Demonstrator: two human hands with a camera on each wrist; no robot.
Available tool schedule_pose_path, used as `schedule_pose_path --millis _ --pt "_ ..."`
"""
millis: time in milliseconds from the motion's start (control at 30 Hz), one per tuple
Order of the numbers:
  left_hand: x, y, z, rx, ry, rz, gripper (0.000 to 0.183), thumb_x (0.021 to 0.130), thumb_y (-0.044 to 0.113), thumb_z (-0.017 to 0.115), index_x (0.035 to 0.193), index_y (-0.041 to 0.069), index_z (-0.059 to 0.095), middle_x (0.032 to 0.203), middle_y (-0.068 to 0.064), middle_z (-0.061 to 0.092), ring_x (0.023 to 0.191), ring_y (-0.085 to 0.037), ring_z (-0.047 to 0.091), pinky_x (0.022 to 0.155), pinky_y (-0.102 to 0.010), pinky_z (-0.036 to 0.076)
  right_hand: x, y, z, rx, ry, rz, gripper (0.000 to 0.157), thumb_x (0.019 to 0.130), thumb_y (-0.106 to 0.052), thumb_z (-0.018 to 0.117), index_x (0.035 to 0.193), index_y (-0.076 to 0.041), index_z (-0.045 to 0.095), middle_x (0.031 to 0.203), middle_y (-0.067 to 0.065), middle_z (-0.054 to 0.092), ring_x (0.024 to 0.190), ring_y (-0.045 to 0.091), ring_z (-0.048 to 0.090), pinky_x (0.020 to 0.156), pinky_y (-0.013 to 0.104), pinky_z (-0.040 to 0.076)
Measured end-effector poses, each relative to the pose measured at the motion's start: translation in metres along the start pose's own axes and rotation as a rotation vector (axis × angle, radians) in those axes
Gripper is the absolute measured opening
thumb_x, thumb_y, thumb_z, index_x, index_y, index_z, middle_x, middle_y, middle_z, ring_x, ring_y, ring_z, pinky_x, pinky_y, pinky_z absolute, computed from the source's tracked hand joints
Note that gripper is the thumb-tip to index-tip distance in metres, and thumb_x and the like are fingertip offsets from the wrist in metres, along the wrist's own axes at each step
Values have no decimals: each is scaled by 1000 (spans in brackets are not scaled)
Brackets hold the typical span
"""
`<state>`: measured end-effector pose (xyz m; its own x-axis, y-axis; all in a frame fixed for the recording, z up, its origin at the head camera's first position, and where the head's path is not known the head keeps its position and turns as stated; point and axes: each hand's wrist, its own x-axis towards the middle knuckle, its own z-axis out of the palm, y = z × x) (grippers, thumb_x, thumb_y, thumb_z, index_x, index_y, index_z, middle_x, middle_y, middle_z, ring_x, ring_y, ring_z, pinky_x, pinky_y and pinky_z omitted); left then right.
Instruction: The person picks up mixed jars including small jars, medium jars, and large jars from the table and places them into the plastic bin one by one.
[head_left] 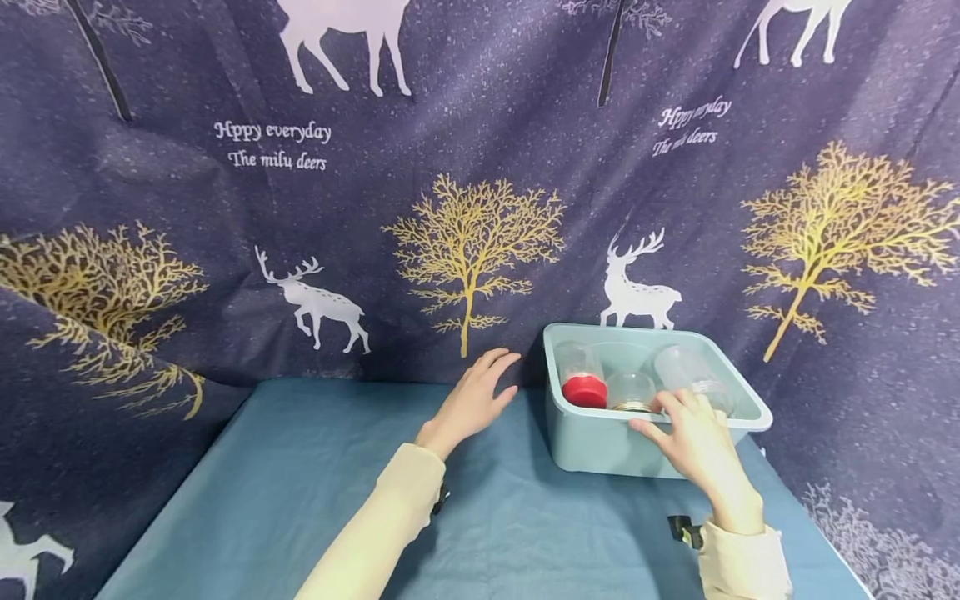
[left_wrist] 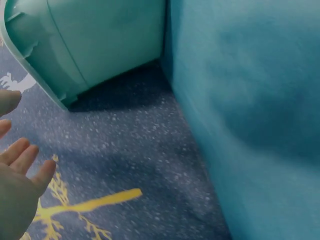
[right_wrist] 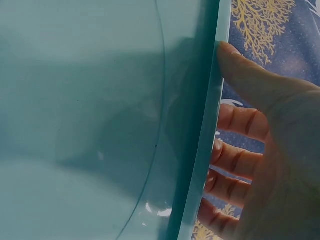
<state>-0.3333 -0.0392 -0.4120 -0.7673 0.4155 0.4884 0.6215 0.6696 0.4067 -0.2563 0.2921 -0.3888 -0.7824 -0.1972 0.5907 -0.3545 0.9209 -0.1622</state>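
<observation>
A pale blue-green plastic bin (head_left: 622, 446) stands at the right of the table by the back cloth. My right hand (head_left: 701, 446) is at its front rim, thumb on the outer side and fingers bent over the edge; the fingertips are partly hidden behind the rim in the right wrist view. Inside lie a clear jar with a red lid (head_left: 584, 392), a clear jar with a gold-coloured lid (head_left: 632, 387) and a larger clear jar (head_left: 682, 367), near my right fingers. My left hand (head_left: 472, 400) hovers left of the bin, fingers spread and touching nothing.
A blue cloth (head_left: 300, 467) covers the table. Behind it hangs a dark curtain (head_left: 480, 125) printed with deer and golden trees, meeting the table's back edge. A small black device (head_left: 684, 530) is strapped at the right wrist.
</observation>
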Motion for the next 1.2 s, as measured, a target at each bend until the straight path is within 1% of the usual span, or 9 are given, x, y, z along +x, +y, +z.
schedule_pose_path --millis 133,300,367,533,667,800,900,1000,1200 --pt "-15 -9 -1 -34 9 -42 55 96 22 64 147 20 43 150 -9 38 136 -25 39 106 -48 37 -3 2 0 6 -7 6 34 77 -38 82 88 -13 62 87 9 58 84 42 55 65 57 37" --pt "-34 -22 -3 -43 22 -101 62 95 22 66 151 22 38 155 -8 32 139 -28 34 107 -50 36 -2 1 0 18 24 -32 33 76 -36 82 90 -11 65 88 9 61 83 42 56 63 55 39" --pt "-41 -24 -6 -51 13 -137 64 95 24 66 152 22 36 156 -8 28 141 -30 31 107 -52 34 -2 0 -1 25 29 -41 33 76 -34 82 92 -10 66 90 10 62 84 43 56 63 55 40" --pt "-54 -26 -14 -69 -43 -212 69 96 32 63 155 25 28 161 -8 18 144 -32 23 108 -60 27 -6 3 -5 22 21 -29 33 76 -32 83 95 -9 67 95 12 63 86 45 56 66 57 40" --pt "-64 -31 -22 -63 -39 -253 72 97 34 63 157 27 23 162 -10 14 145 -33 19 109 -64 23 -7 4 -7 23 12 -20 33 77 -33 82 95 -10 67 95 13 63 87 46 55 66 57 40" --pt "-76 -38 -31 -48 -36 -288 71 98 36 61 157 25 23 162 -12 12 145 -35 18 108 -64 23 -7 2 -9 27 5 -15 32 77 -33 82 94 -11 67 92 12 62 84 45 55 64 56 40" --pt "-84 -43 -37 -37 -16 -303 71 98 37 60 157 23 23 162 -13 11 145 -37 18 107 -66 24 -2 -1 -9 46 1 -30 34 78 -33 82 97 -9 67 96 13 63 88 45 56 69 57 42" --pt "-92 -46 -42 -31 3 -328 72 98 38 60 157 22 23 162 -13 11 144 -39 18 106 -67 24 2 -6 -6 72 -20 -43 41 80 -32 81 107 -5 67 107 19 62 98 46 55 80 60 43" --pt "-104 -50 -47 18 -26 -349 72 98 44 58 157 18 24 162 -15 8 146 -38 11 110 -64 18 4 -17 0 75 -59 -51 61 79 -33 80 127 -1 60 129 32 51 121 54 42 94 68 36"
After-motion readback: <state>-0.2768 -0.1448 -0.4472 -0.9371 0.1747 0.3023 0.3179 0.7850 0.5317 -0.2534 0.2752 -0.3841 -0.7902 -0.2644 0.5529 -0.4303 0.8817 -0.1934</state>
